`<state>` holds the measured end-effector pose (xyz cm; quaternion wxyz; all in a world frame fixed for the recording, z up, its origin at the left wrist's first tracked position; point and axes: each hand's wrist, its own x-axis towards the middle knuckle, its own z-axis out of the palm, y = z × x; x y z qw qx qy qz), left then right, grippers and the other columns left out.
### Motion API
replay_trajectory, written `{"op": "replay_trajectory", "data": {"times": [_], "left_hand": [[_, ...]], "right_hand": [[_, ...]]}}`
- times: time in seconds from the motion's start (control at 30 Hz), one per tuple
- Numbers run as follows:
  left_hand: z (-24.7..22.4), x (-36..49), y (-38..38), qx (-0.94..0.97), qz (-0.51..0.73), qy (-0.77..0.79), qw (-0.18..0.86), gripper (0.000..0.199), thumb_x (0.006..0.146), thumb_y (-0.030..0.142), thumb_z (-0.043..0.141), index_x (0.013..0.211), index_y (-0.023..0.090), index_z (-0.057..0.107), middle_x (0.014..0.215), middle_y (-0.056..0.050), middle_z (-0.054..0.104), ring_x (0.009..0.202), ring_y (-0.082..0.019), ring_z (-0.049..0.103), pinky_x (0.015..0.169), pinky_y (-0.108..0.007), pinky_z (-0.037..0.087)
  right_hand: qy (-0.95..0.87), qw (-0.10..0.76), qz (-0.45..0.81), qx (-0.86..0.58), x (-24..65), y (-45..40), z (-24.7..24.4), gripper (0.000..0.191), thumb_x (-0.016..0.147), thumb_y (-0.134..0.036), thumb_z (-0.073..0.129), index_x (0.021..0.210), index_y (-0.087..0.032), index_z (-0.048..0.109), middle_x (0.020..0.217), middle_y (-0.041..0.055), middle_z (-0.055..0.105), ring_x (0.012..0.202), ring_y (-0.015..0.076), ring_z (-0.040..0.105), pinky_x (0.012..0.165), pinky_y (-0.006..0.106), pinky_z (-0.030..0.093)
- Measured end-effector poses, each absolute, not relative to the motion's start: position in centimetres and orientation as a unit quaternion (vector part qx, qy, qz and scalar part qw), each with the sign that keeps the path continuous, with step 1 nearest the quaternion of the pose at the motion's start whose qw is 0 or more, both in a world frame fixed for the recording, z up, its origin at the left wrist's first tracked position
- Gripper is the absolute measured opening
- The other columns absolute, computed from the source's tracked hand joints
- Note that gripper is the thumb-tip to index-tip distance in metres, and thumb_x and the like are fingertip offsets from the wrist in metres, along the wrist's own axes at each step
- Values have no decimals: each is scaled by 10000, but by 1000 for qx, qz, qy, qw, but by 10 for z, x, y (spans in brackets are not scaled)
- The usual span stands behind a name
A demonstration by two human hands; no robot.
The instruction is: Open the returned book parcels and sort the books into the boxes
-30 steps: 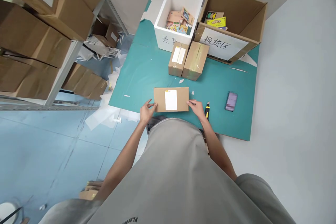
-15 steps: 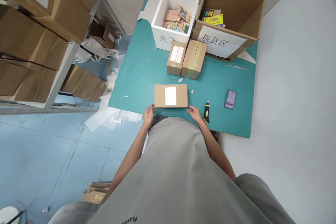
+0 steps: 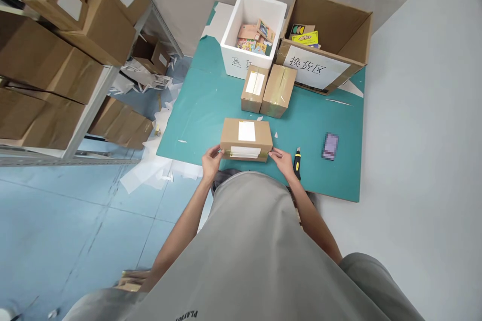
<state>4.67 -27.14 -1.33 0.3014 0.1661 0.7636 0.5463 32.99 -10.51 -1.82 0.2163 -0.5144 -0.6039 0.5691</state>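
Observation:
A brown cardboard box (image 3: 231, 133) with a white label on top and another on its near side rests at the front edge of the green table (image 3: 199, 95). My left hand (image 3: 212, 161) grips its near left corner between thumb and fingers. At the near right corner, my right hand (image 3: 282, 161) holds the same box with its fingertips. Just right of my right hand lies a black and yellow utility knife (image 3: 297, 164). Beyond the held box stand two taped cartons, a labelled one (image 3: 251, 98) and a wider one (image 3: 276, 95), side by side.
A white foam box (image 3: 246, 66) and a large open carton (image 3: 324, 67), both holding small packs, stand at the table's back. A blurred purple item (image 3: 330, 146) lies at the right. Shelves with cartons (image 3: 71, 70) are on the left, with paper scraps (image 3: 145, 170) below.
The held box has tilted, so its near side with a second label and tape now shows. Both hands have closed more firmly on its ends. The camera view has shifted slightly.

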Motion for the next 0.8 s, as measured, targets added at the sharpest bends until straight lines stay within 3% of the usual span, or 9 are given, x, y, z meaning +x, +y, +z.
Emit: {"op": "replay_trajectory", "data": {"times": [0.13,0.3,0.4,0.5,0.57,0.67,0.8], "left_hand": [[7,34,-260,187,581,749,258,480,824,468,837,1153,122,799,1139,-143,805,1057,-274,776,1032,-424,608],[-8,27,-255,161,527,784,286,476,791,476,861,1112,129,810,987,-119,808,952,-270,777,948,-412,624],[-27,29,-265,128,551,758,324,574,800,506,849,1208,110,766,1021,-127,795,945,-257,776,941,-417,634],[-42,31,-283,99,558,747,347,557,908,529,726,1264,101,717,1158,-167,773,985,-238,783,975,-425,634],[-50,32,-295,95,519,769,362,494,937,477,682,1264,107,704,1229,-189,758,1028,-253,784,1002,-448,624],[-58,36,-311,115,466,785,392,399,854,338,747,1193,128,727,1252,-195,763,1095,-311,773,1025,-496,608],[-62,45,-316,153,442,777,423,460,732,195,791,1187,167,732,1307,-164,758,1111,-324,769,1008,-494,616]], "right_hand": [[-590,261,558,-523,324,-98,0,533,853,-520,782,1242,-156,789,1155,126,831,1160,322,780,1052,449,612],[-612,252,545,-514,317,-91,5,460,847,-547,780,1128,-185,825,1152,124,832,1142,332,784,1078,478,601],[-636,239,532,-506,325,-91,-2,412,880,-553,738,1072,-202,838,1162,122,829,1148,334,780,1089,490,594],[-637,228,542,-498,339,-95,-16,390,904,-519,699,1098,-206,829,1181,126,824,1179,321,768,1106,480,581],[-634,211,548,-503,347,-101,-28,373,897,-452,681,1118,-186,820,1181,146,821,1166,322,772,1110,494,572],[-635,175,556,-506,353,-109,-47,378,838,-329,673,1150,-166,812,1223,156,808,1140,324,777,1109,514,562],[-646,129,572,-488,349,-117,-62,480,758,-251,705,1226,-199,798,1280,101,795,1115,314,777,1079,513,574]]}}
